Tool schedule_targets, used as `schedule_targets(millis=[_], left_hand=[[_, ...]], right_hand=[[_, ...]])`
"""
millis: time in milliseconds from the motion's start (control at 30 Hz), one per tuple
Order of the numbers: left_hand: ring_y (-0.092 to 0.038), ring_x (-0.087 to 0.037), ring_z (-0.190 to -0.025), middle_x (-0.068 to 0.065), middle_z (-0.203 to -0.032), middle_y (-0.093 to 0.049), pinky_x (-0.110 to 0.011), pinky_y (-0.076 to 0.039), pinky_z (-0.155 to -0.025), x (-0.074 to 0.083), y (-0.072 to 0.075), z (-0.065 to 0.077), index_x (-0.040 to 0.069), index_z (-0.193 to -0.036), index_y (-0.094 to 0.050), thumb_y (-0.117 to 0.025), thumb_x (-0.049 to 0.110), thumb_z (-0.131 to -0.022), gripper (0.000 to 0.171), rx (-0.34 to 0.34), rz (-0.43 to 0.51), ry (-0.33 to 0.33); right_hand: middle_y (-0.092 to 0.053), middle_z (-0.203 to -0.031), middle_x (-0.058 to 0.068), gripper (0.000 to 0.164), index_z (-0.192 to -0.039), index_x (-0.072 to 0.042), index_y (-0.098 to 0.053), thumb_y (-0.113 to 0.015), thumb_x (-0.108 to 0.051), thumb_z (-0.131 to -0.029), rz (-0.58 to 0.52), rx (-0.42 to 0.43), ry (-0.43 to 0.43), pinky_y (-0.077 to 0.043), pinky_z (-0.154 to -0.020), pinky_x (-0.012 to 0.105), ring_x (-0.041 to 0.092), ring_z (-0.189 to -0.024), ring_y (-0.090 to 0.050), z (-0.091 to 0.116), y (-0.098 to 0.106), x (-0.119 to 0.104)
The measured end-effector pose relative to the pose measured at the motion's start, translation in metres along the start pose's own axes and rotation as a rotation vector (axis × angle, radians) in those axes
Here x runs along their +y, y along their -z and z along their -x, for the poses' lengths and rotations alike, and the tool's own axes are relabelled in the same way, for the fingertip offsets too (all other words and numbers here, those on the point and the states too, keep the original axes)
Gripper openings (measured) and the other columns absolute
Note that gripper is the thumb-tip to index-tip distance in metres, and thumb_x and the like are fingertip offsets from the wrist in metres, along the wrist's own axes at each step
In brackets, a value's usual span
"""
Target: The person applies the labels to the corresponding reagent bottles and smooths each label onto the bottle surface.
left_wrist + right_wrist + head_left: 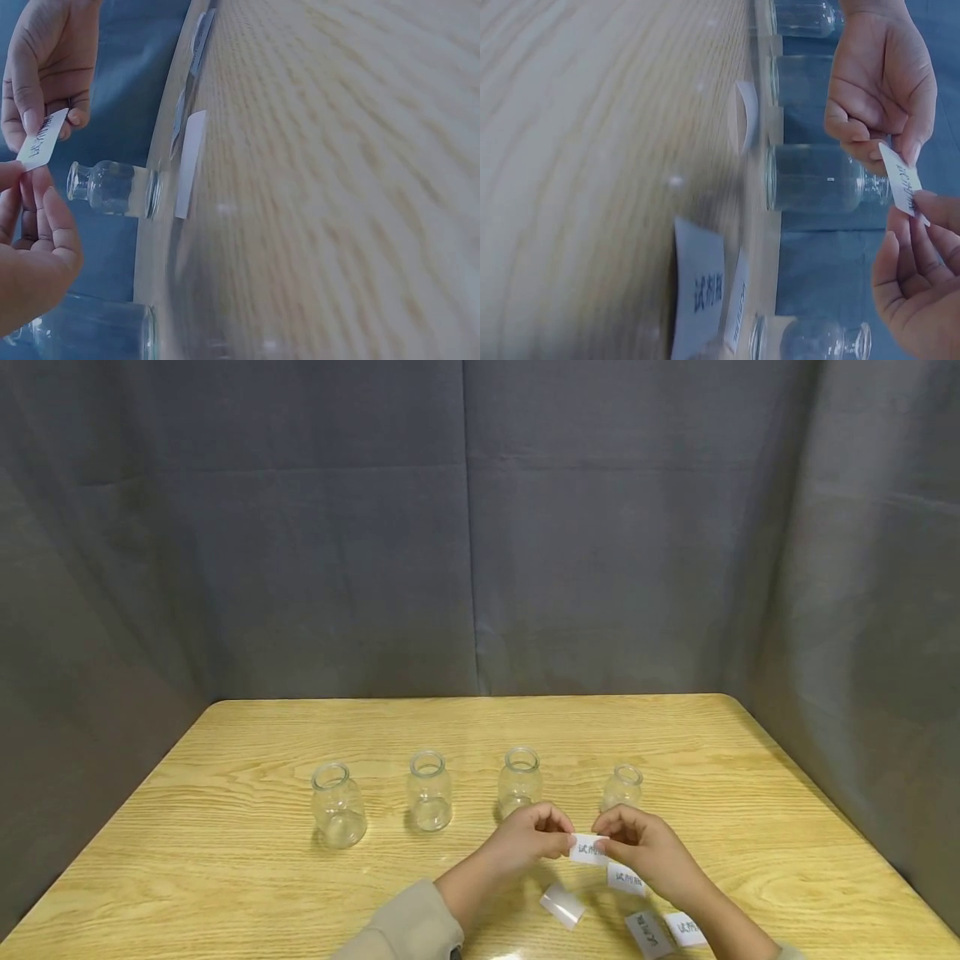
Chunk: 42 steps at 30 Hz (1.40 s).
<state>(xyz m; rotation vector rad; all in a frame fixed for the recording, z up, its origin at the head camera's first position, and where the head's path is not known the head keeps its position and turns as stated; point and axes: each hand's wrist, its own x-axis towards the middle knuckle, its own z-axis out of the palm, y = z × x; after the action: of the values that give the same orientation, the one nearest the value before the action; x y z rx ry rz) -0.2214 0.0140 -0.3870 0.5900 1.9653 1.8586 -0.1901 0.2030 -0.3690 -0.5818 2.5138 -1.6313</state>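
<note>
Between my two hands, above the table, is a small white label point(587, 849) with dark handwritten characters. My left hand point(527, 841) pinches its left end between thumb and fingers. At the other end, my right hand point(651, 850) pinches it the same way, the thumb over the writing. In the right wrist view the label point(901, 180) is tilted, with fingertips at both ends. Below the hands lie a blank-faced white label point(562, 906) and several written labels, among them one point(626, 878) under the right hand and another point(648, 935) near the front.
Clear glass jars stand upright in a row behind the hands: one at left point(339, 808), one left of middle point(430, 793), one beyond the left hand point(520, 781) and a partly hidden one point(622, 787) beyond the right. Dark curtains point(465, 527) enclose the wooden table point(225, 793).
</note>
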Motion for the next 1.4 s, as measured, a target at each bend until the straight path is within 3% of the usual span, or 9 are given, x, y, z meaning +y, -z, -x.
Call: schedule_targets(millis=[167, 500, 867, 1133, 1400], left_hand=[[-0.049, -0.011, -0.072, 0.0, -0.076, -0.051, -0.025, -0.043, -0.069, 0.001, -0.004, -0.005, 0.001, -0.088, -0.054, -0.057, 0.009, -0.082, 0.011, 0.003, 0.012, -0.008], [-0.049, -0.01, -0.069, 0.001, -0.074, -0.05, -0.026, -0.043, -0.068, 0.003, -0.013, -0.015, 0.003, -0.088, -0.055, -0.056, 0.009, -0.082, 0.009, 0.025, -0.017, -0.019], [-0.049, -0.009, -0.065, 0.001, -0.072, -0.052, -0.026, -0.045, -0.064, -0.002, -0.024, -0.032, 0.001, -0.082, -0.057, -0.06, 0.006, -0.079, 0.006, 0.133, -0.04, -0.011], [-0.048, -0.007, -0.063, 0.003, -0.071, -0.053, -0.019, -0.041, -0.055, -0.002, -0.034, -0.04, 0.003, -0.079, -0.057, -0.061, 0.004, -0.078, 0.005, 0.202, -0.143, -0.011], [-0.046, -0.007, -0.062, 0.007, -0.075, -0.052, -0.019, -0.039, -0.051, -0.005, -0.043, -0.049, 0.009, -0.075, -0.057, -0.064, 0.009, -0.077, 0.007, 0.269, -0.253, 0.044]], right_hand=[[-0.051, -0.083, 0.011, 0.026, -0.092, 0.004, -0.052, -0.061, -0.016, -0.079, -0.025, 0.041, -0.056, -0.046, -0.067, 0.031, 0.021, -0.073, -0.052, 0.001, 0.006, 0.003], [-0.051, -0.079, 0.009, 0.028, -0.093, 0.006, -0.051, -0.062, -0.015, -0.078, -0.055, 0.129, -0.153, -0.045, -0.068, 0.029, 0.018, -0.073, -0.051, 0.003, 0.013, 0.01], [-0.055, -0.08, 0.009, 0.023, -0.089, 0.007, -0.051, -0.061, -0.01, -0.078, -0.061, 0.176, -0.222, -0.045, -0.068, 0.029, 0.018, -0.074, -0.052, 0.0, 0.02, 0.016], [-0.054, -0.076, 0.005, 0.018, -0.087, 0.006, -0.053, -0.059, -0.009, -0.079, -0.007, 0.216, -0.26, -0.043, -0.065, 0.03, 0.019, -0.073, -0.048, -0.004, 0.026, 0.023], [-0.055, -0.082, 0.006, 0.022, -0.088, 0.005, -0.054, -0.061, -0.015, -0.08, 0.069, 0.222, -0.268, -0.043, -0.069, 0.032, 0.018, -0.078, -0.049, -0.004, 0.032, 0.032]])
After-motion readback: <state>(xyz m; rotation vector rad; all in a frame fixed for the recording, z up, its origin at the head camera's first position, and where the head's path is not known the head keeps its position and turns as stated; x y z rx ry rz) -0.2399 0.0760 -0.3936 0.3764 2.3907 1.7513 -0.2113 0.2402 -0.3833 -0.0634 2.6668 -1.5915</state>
